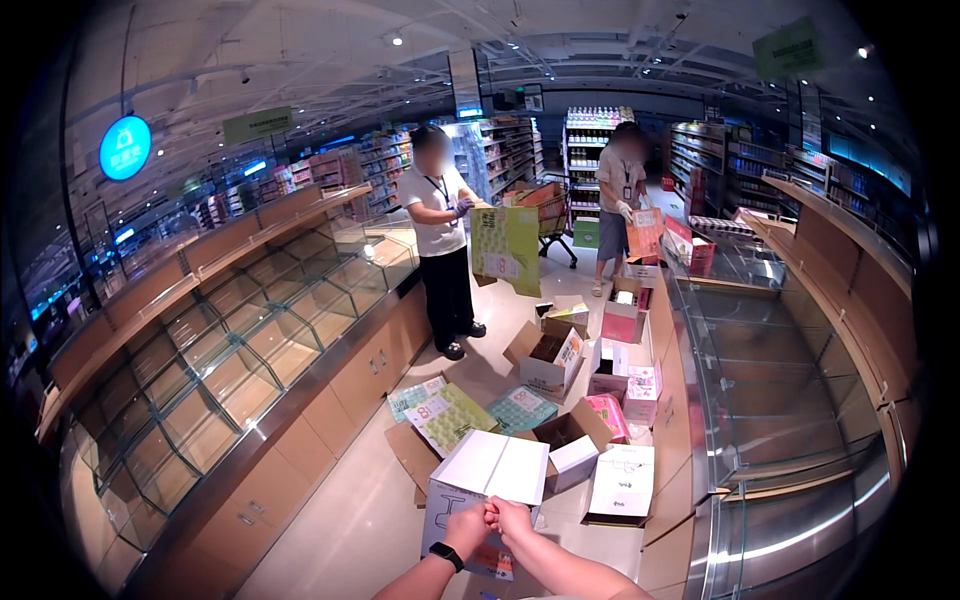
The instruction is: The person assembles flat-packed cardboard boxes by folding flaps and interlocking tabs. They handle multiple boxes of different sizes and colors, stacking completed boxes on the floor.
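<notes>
Supermarket aisle floor of pale tile [350, 520] runs between two long wood-fronted counters with empty glass display bins; the left counter [250, 370] sweeps from seven o'clock up to eleven. Just below centre, at six o'clock, the left hand [466, 524], wearing a black wristband, and the right hand [512, 518] meet, fingers pinched narrowly together on the near edge of a tall white cardboard box [480, 500] with its flaps closed. Around one o'clock from it lie opened white and pink cartons [575, 380] scattered on the floor. Farther up, a person in a white shirt [440, 250] holds a flat green bag [506, 250]; another person [620, 200] stands at twelve o'clock. The right counter [780, 380] curves toward four o'clock.
</notes>
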`<state>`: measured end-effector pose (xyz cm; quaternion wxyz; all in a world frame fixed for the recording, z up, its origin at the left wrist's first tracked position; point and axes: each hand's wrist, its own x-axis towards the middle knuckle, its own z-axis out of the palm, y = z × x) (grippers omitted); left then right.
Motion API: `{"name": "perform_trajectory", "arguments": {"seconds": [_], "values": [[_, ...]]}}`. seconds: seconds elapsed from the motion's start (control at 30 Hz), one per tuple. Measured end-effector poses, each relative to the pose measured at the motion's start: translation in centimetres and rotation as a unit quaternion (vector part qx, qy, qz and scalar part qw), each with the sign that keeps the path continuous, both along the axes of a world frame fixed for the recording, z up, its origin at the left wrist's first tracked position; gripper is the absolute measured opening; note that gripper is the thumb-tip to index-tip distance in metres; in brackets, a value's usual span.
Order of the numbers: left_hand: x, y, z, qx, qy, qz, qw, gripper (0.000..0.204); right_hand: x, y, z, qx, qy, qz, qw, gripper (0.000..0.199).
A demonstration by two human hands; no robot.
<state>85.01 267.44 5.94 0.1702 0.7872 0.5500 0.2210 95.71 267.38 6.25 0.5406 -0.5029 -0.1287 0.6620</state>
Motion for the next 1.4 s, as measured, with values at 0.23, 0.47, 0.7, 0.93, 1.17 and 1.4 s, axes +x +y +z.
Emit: {"name": "perform_trajectory", "arguments": {"seconds": [0.23, 0.47, 0.7, 0.93, 1.17, 1.4], "values": [[1.4, 1.9, 1.9, -0.039, 0.017, -0.045, 0.998, 0.029, 2.4, 0.9, -1.1, 0.068, -0.102, -0.017, 0.992, 0.027], [-1.8, 0.4, -0.2, -0.202, -0.113, -0.087, 0.969, 0.03, 1.3, -1.2, 0.1, 0.053, -0.218, 0.059, 0.973, 0.029], [-4.9, -0.5, 1.2, -0.253, -0.138, -0.091, 0.953, 0.03, -0.9, -1.6, 0.0, 0.063, -0.231, 0.106, 0.965, 0.03], [-7.8, 0.1, 1.8, -0.253, -0.145, -0.056, 0.955, 0.029, -2.9, -1.1, 0.6, 0.125, -0.264, 0.159, 0.943, 0.031], [-9.9, -0.8, -1.5, -0.233, -0.274, 0.024, 0.933, 0.025, -2.6, -2.4, 5.0, 0.217, -0.312, 0.265, 0.886, 0.027], [-10.1, -1.0, -1.0, -0.221, -0.309, 0.055, 0.924, 0.025, 0.1, -3.7, 22.4, 0.493, -0.031, 0.236, 0.837, 0.016]]}}
